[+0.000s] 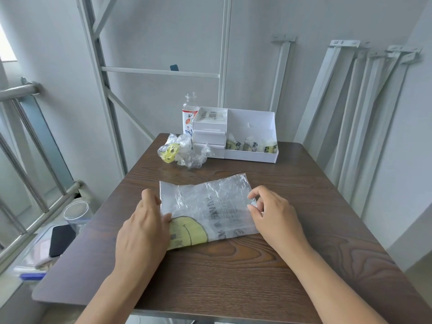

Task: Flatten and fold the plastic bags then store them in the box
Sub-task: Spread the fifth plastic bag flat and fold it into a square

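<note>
Dark table, one bottle, metalwork and clutter round about.
A dark brown wood-grain table (233, 277) lies beneath both hands. Far beyond the left hand (142, 230), a clear plastic bottle (189, 111) with a red-and-white flowered label stands upright near the table's back edge. Behind it a white metal frame (161, 72) rises along the wall. Well beyond the right hand (273, 216), white metal rails (364, 118) lean on the wall. Outward of the left hand, off the table, are a steel handrail (21, 90), a clear round container (76, 212) and a flat black object (61, 239).
</note>
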`<action>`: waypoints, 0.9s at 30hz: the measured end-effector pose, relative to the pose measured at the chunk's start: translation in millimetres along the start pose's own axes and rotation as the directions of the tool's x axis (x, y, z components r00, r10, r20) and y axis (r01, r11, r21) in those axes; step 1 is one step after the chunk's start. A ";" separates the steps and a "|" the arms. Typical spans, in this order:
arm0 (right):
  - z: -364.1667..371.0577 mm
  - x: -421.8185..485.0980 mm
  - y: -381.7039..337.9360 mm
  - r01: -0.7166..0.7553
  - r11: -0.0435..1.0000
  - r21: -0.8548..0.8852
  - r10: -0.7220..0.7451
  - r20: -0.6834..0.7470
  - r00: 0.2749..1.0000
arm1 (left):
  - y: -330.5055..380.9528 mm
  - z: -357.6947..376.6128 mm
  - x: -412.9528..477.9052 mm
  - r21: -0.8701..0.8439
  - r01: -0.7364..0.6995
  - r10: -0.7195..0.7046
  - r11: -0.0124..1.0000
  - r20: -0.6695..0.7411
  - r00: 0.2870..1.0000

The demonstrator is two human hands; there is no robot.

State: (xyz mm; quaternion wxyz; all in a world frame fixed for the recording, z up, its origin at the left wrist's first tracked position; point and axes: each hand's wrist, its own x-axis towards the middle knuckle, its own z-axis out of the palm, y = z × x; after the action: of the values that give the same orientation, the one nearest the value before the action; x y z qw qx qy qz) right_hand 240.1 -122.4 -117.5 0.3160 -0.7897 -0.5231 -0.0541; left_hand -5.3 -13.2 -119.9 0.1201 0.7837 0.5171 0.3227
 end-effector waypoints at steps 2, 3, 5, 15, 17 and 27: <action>0.8 -2.5 0.4 0.015 1.000 -0.009 -0.015 -0.003 1.000 | -0.8 -1.4 0.3 0.054 0.021 -0.021 0.998 -0.014 1.000; 0.7 -3.4 0.8 0.016 1.000 -0.017 -0.016 0.000 1.000 | -1.3 -1.8 1.0 0.067 0.031 -0.030 0.997 -0.019 0.999; -1.5 -4.6 0.1 0.033 0.998 -0.049 -0.033 -0.003 0.999 | -3.1 -0.9 3.8 0.040 0.014 -0.013 0.999 -0.015 1.000; 22.7 38.8 -81.3 0.238 0.968 -0.079 -0.208 0.283 0.936 | 15.3 24.2 24.6 0.161 -0.241 0.180 0.957 0.318 0.931; 41.0 39.0 -90.2 0.227 0.969 -0.096 -0.176 0.378 0.909 | 16.4 28.6 27.2 0.185 -0.273 0.164 0.944 0.454 0.876; 54.5 31.3 -46.2 0.112 0.950 -0.290 0.033 0.451 0.892 | -0.9 34.9 33.7 0.225 -0.371 0.211 0.901 0.519 0.828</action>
State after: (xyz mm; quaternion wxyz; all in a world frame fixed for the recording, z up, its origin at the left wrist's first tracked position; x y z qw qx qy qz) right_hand 200.9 -55.6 -127.4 0.0576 -0.8091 -0.5833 0.0428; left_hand 24.7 22.1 -134.2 0.0666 0.9181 0.3881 0.0444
